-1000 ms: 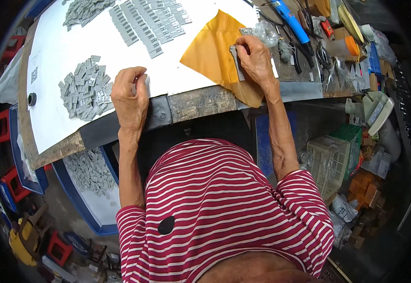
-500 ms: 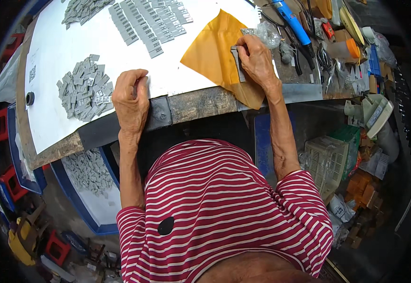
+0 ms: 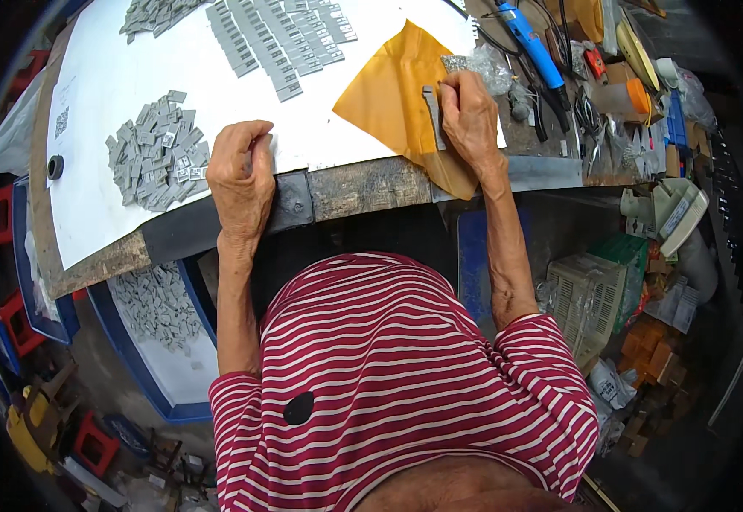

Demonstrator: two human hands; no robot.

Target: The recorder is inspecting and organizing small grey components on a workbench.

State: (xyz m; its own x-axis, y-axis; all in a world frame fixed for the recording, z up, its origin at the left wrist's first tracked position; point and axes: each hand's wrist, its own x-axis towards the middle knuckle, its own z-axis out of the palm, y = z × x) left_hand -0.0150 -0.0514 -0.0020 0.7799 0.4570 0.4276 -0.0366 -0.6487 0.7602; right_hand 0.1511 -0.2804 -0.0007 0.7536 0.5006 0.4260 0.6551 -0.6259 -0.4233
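My left hand [image 3: 241, 175] rests by the table's front edge, fingers curled in and thumb close to the index finger; whatever they may hold is hidden. To its left lies a loose heap of small flat grey pieces [image 3: 156, 154]. My right hand [image 3: 472, 119] is closed, with thumb and fingertips together, over an orange-yellow sheet [image 3: 380, 98]. Just left of its fingers a narrow grey strip [image 3: 434, 118] lies on that sheet, apart from the fingertips. A small clear bag with silvery bits [image 3: 454, 63] sits beyond the fingers.
Rows of grey pieces [image 3: 260, 43] lie farther back on white paper [image 3: 303, 128], near another heap [image 3: 158, 15]. At right are a blue electric screwdriver [image 3: 529, 43], pliers [image 3: 538, 115] and clutter. A blue-rimmed tray [image 3: 175, 401] of grey pieces stands below the table. A black ring [image 3: 55, 167] lies left.
My right hand has drawn slightly right, off the grey strip, which now shows more fully on the sheet. My left hand keeps its curled pose. The whole view has shifted a little.
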